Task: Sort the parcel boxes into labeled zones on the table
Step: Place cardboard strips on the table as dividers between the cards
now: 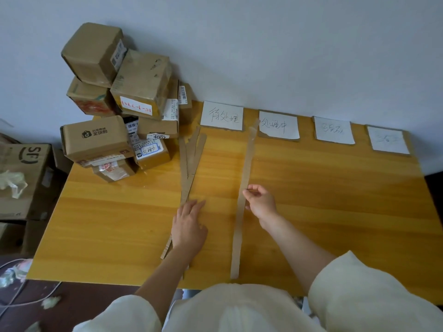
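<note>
A: Hand poses?
B: Left hand (pixel 189 224) lies flat, fingers straight, pressing a bundle of cardboard strips (pixel 190 161) onto the table (pixel 335 212). Right hand (pixel 260 201) has its fingers curled, pinching a single long cardboard strip (pixel 243 195) at its edge.
A: Parcel boxes?
B: Parcel boxes (pixel 119 111) stacked at the far left corner against the wall; brown corrugated card, taped, with printed stickers.
A: Zones?
B: Four white paper labels (pixel 278 125) with handwriting along the far edge. Tabletop is glossy yellow wood grain.
</note>
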Demonstrator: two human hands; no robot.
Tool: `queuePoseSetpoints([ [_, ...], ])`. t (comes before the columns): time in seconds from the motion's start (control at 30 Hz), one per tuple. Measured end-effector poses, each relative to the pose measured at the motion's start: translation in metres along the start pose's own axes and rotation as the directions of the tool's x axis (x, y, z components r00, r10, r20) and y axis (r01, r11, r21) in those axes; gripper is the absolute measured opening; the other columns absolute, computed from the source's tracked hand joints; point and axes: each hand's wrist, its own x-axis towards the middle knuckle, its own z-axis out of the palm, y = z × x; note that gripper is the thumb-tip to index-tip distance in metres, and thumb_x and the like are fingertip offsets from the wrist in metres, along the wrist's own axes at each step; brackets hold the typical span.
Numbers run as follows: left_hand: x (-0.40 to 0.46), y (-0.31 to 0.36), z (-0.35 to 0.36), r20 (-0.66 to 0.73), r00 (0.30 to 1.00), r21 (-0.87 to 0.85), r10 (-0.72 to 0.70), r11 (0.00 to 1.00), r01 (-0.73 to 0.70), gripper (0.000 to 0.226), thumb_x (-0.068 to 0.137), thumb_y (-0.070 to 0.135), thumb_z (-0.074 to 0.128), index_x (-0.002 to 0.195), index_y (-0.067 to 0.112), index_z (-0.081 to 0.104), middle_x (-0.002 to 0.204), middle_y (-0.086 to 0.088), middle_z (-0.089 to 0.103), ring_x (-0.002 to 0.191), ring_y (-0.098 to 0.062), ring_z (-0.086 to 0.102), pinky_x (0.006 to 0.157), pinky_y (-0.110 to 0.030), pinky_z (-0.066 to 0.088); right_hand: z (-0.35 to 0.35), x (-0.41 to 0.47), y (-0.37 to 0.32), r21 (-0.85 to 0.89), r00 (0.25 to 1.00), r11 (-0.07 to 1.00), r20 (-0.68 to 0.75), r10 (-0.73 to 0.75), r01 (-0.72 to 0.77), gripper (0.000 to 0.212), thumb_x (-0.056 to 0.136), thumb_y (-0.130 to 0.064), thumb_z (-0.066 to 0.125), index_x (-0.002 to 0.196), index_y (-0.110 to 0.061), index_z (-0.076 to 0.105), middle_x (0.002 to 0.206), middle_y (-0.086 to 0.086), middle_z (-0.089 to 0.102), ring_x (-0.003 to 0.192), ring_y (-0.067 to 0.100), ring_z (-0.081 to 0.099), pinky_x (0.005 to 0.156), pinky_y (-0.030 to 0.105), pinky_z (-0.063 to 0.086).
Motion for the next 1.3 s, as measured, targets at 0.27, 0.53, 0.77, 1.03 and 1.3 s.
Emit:
queuePoseSetpoints([
  [0.27,-0.004,0.024,0.014,0.186,0.982,0.249,0.010,0.967,-0.057,0.071,0.083,0.025,0.066,0.144,0.037,0.033,0.153,0.008,0.028,0.140,-0.018,0.026,0.115,-0.033,0.018,-0.007,0.027,0.012,-0.077,0.988,0.985,0.015,0.153,-0.151,0.007,0.094,-0.018,0.063,0.100,-0.022,0.062,0.106,0.004,0.065,0.090,0.020,0.062,0.076,0.033,0.057],
  [0.53,-0.006,0.024,0.018,0.160,0.987,0.249,-0.001,0.968,-0.040,0.071,0.080,0.025,0.071,0.142,0.040,0.037,0.151,0.008,0.029,0.139,-0.018,0.027,0.115,-0.033,0.018,-0.012,0.035,0.011,-0.235,0.998,0.970,0.001,0.065,-0.062,0.022,0.095,-0.019,0.061,0.117,-0.021,0.062,0.117,0.000,0.062,0.099,0.020,0.059,0.085,0.028,0.050],
  [0.77,-0.006,0.024,0.020,0.142,0.990,0.236,-0.002,0.971,-0.031,0.070,0.079,0.026,0.071,0.140,0.041,0.040,0.149,0.008,0.031,0.137,-0.018,0.030,0.114,-0.033,0.019,-0.016,0.022,0.024,-0.558,0.987,0.814,0.100,-0.127,0.161,0.037,0.093,-0.021,0.064,0.129,-0.027,0.054,0.118,-0.002,0.059,0.090,0.015,0.055,0.072,0.028,0.047],
  [1.03,-0.008,0.024,0.020,0.139,0.990,0.223,0.002,0.974,-0.033,0.070,0.079,0.028,0.071,0.140,0.040,0.040,0.151,0.009,0.029,0.137,-0.017,0.029,0.115,-0.034,0.016,-0.016,0.022,0.026,-0.641,0.982,0.744,0.125,-0.142,0.190,0.047,0.088,-0.021,0.070,0.131,-0.029,0.051,0.111,-0.005,0.056,0.091,0.015,0.056,0.071,0.028,0.048],
  [1.3,-0.013,0.008,0.008,-0.053,0.996,-0.180,-0.077,0.981,0.066,0.052,0.078,0.014,0.067,0.126,0.031,0.059,0.135,0.008,0.054,0.124,-0.018,0.050,0.105,-0.033,0.036,0.021,0.007,0.005,-0.555,0.942,0.761,0.200,-0.268,0.335,0.023,0.093,-0.033,0.062,0.114,-0.024,0.061,0.103,-0.008,0.058,0.090,0.011,0.055,0.072,0.024,0.042],
])
